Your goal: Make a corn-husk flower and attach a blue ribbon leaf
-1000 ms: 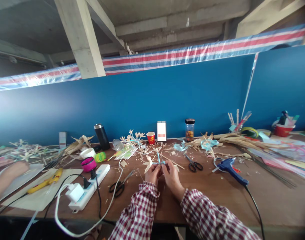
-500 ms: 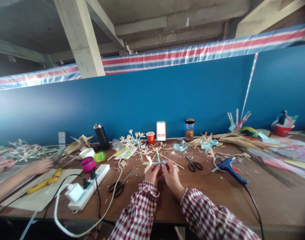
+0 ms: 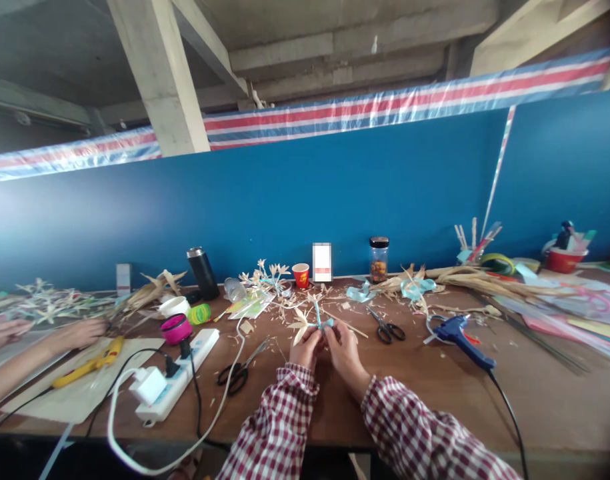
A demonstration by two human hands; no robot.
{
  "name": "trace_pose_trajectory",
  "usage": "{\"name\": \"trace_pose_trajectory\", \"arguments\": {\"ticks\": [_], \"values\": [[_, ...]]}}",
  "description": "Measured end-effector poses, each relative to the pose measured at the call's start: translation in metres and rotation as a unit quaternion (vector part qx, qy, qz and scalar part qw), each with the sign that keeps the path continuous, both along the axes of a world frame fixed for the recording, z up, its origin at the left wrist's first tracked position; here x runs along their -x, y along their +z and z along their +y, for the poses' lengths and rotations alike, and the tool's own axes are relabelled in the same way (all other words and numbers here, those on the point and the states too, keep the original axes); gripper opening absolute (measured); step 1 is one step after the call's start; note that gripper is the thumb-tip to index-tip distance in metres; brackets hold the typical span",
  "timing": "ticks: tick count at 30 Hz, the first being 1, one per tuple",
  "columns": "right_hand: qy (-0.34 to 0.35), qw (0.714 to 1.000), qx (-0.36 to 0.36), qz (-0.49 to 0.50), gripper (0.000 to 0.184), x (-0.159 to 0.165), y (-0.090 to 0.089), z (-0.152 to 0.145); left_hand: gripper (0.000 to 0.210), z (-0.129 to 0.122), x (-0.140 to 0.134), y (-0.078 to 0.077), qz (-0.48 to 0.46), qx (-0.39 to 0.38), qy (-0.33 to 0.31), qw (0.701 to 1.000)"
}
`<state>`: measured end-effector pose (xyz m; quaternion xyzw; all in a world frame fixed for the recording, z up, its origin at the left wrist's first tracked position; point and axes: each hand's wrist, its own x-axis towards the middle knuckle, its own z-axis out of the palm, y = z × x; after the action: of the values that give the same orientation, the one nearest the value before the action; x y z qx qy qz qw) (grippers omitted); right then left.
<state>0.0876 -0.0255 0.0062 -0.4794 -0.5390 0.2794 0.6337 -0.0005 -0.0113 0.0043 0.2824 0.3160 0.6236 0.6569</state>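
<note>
Change: pale flower (image 3: 301,321) has turned slightly, more of it showing | Left hand (image 3: 307,348): fingertips pinching blue stem (image 3: 317,313) low down | Right hand (image 3: 345,348): fingers closed on blue strip (image 3: 328,323) | Flower: beside left fingers, over brown table (image 3: 409,400) | Meaning: apparently mid-adjustment

A black flask (image 3: 203,273), red cup (image 3: 301,276) and lidded jar (image 3: 379,260) stand before a blue partition (image 3: 345,193).

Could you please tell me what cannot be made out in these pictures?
Head: part of the blue-stemmed piece, hidden by left hand and right hand.
Head: whoever the far-left forearm belongs to, cut off by the left edge.
Head: marks on the white panel, blurred by pixelation.
Head: print on red cup, too small.
</note>
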Motion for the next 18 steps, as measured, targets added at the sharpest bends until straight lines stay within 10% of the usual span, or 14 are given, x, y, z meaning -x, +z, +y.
{"name": "trace_pose_trajectory", "arguments": {"ticks": [18], "values": [[-0.018, 1.0, -0.002, -0.015, 0.021, 0.0, 0.005, -0.002, 0.03, 0.009, 0.002, -0.013, 0.06, -0.034, 0.014, 0.998]]}}
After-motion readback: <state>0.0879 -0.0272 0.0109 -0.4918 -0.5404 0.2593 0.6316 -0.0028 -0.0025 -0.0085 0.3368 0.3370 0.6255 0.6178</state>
